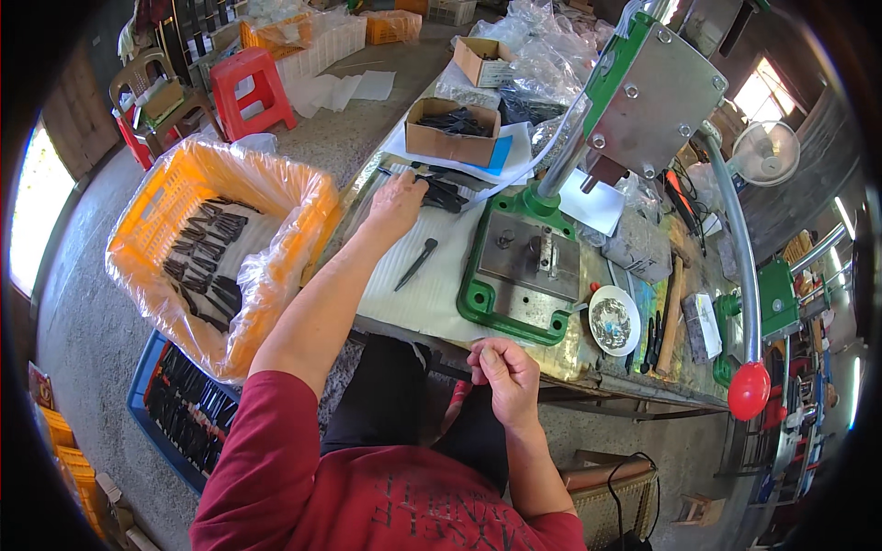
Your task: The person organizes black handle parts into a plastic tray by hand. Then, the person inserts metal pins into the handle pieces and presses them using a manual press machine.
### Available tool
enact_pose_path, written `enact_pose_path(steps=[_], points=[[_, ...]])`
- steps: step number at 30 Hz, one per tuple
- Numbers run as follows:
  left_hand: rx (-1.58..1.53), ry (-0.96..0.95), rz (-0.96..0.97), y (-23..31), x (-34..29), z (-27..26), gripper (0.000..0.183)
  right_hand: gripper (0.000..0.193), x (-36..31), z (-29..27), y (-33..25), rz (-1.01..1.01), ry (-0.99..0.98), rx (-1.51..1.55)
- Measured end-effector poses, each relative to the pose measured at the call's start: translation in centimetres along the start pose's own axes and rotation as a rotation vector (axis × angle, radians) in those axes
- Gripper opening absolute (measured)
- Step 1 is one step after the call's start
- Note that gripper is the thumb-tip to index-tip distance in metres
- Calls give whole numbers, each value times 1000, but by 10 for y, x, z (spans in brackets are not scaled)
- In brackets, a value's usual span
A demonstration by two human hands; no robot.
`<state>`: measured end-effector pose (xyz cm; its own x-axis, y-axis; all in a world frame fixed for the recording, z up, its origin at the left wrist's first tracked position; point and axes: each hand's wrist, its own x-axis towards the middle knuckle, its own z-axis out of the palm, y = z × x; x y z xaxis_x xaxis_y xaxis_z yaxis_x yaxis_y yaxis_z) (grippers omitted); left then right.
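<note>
My left hand (395, 206) reaches over the white-covered left part of the bench, its fingers curled at a small pile of slim black parts (443, 195). What those fingers grip is partly hidden. A single tapered black part (416, 264) lies apart on the white sheet (381, 292). Close to my body, at the bench's front edge, my right hand (507, 375) is closed in a pinch. Anything between its fingertips is too small to make out. To the right of the sheet stands a green hand press (514, 321) with a steel block (551, 257) on its base.
A plastic-lined orange crate (312, 207) of black parts stands left, above a blue crate (138, 404). An open cardboard box (432, 145) sits behind the pile. Right of the press are a white bowl (630, 317), a hammer (670, 317) and the red-knobbed lever (749, 390).
</note>
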<state>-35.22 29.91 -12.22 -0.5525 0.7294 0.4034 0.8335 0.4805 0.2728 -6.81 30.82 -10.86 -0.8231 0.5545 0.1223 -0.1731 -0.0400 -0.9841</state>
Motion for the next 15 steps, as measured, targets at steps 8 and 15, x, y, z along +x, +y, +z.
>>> enact_pose_path(steps=[8,15], points=[[91,11,206,0,-11,-11,13,16,0,-1,2,-6,-28,11],[132,-54,189,2,-32,-54,10,16,-2,3,0,-16,-59,-20]])
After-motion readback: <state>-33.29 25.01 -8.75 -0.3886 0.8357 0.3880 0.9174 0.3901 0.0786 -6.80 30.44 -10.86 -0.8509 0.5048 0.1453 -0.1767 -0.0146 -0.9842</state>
